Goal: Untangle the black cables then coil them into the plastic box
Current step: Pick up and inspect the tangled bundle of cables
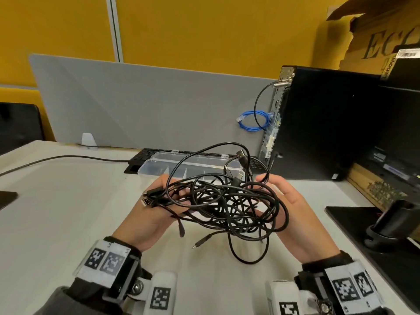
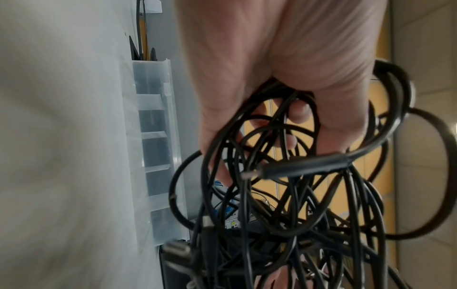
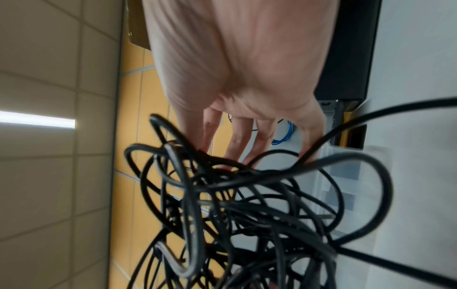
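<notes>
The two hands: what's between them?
In the head view, the tangle of black cables fills the gap between the left hand and right hand.

Bright, even overhead lighting; soft shadows under the tangled cables [image 1: 227,201] on the counter [image 1: 68,201]. Wide-angle bending at head-view edges. Motion-blurred, soft wrist views; ceiling strip light [image 3: 37,119] glaring.

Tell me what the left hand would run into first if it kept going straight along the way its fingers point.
Probably the black cables already looped over the left hand. Beyond the tangle, the plastic box on the table looks next in line, though depth is unclear.
</notes>
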The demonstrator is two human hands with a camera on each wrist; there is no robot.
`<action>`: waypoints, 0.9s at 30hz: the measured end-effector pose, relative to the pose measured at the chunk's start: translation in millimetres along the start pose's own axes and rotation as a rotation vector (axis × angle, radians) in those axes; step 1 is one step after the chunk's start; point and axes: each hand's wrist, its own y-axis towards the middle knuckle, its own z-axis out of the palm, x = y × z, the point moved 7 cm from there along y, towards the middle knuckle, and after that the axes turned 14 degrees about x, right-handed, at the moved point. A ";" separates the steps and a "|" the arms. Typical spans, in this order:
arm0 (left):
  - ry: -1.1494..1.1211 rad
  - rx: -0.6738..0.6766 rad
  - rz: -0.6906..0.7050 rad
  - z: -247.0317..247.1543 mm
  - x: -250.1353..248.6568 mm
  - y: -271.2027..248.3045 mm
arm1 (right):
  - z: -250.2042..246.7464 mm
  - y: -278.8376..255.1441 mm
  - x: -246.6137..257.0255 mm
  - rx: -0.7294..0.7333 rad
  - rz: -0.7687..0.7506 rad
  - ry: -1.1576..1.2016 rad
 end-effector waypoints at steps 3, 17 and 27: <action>0.066 0.029 0.092 2.8 -10.4 -1.3 | -2.8 -1.0 0.9 0.030 0.001 0.065; 0.136 0.027 0.228 2.5 -30.1 -6.2 | 5.5 -4.5 -17.5 0.208 0.216 -0.032; 0.370 0.084 -0.252 1.8 -20.3 -13.7 | 0.9 1.9 -13.2 0.030 0.111 0.101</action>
